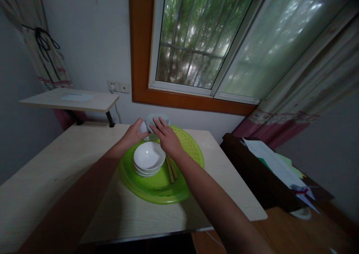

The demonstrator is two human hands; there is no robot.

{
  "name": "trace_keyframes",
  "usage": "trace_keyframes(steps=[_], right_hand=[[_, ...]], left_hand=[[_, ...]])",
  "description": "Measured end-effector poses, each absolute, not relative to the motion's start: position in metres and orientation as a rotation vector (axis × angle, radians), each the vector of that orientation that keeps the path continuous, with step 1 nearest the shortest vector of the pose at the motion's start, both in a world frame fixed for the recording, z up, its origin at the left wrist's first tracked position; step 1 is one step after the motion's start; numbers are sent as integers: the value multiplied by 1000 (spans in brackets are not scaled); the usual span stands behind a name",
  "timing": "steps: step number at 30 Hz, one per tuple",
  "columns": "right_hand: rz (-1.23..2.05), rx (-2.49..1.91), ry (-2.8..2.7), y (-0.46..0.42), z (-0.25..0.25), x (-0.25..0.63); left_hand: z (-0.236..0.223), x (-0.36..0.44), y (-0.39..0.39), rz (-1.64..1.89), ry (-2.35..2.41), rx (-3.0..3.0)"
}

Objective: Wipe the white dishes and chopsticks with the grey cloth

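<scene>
My left hand [134, 133] is closed round the edge of a small white dish [143, 127], mostly hidden, so I cannot tell whether it is a bowl or a cup. A pale grey-green cloth [153, 119] lies against the dish, and my right hand [166, 135] grips and presses it with the fingers laid across. Both hands are above the back of a round green plastic tray [157, 197]. On the tray, nearer me, stands a stack of white bowls [149, 155]. Several wooden chopsticks [171, 169] lie to their right, partly under my right forearm. Another pale dish [151, 137] shows below the hands.
The tray rests on a light wooden table [70, 164]. A raised shelf [92, 101] with a paper on it stands at the back left. Behind the table are a wall socket [113, 86] and a barred window [193, 41]. A dark brown piece of furniture [252, 172] holding papers is on the right.
</scene>
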State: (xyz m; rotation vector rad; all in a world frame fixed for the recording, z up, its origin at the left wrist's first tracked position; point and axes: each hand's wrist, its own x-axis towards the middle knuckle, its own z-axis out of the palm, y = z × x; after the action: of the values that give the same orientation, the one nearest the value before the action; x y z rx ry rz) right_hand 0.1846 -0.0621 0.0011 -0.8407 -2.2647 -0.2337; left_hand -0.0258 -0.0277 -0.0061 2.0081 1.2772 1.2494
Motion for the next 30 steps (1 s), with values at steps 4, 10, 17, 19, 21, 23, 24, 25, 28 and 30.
trace_keyframes(steps=[4,10,17,19,21,23,24,25,28,30], right_hand=[[-180,-861,-2213,-62,1,183],[94,-1010,-1941,-44,-12,197],[240,-1002,-1782,-37,-17,203],[247,-999,-1754,-38,-15,201],[248,-996,-1737,-40,-13,199],[241,-994,-1727,-42,-12,199],[233,-996,-1722,-42,-11,198],[223,-999,-1715,-43,-11,198],[183,-1001,-1697,-45,-8,198],[161,-992,-1690,-48,-6,196]], left_hand=[[-5,-26,-28,1267,1270,1982],[-3,-30,-25,1338,1289,1852],[-1,-31,-28,1517,1020,1487],[-1,-30,-29,1544,929,1406],[0,-29,-30,1551,866,1351],[3,-28,-31,1536,833,1319],[4,-28,-32,1526,816,1304],[5,-28,-33,1518,798,1287],[8,-29,-35,1510,745,1234],[10,-29,-37,1501,730,1216]])
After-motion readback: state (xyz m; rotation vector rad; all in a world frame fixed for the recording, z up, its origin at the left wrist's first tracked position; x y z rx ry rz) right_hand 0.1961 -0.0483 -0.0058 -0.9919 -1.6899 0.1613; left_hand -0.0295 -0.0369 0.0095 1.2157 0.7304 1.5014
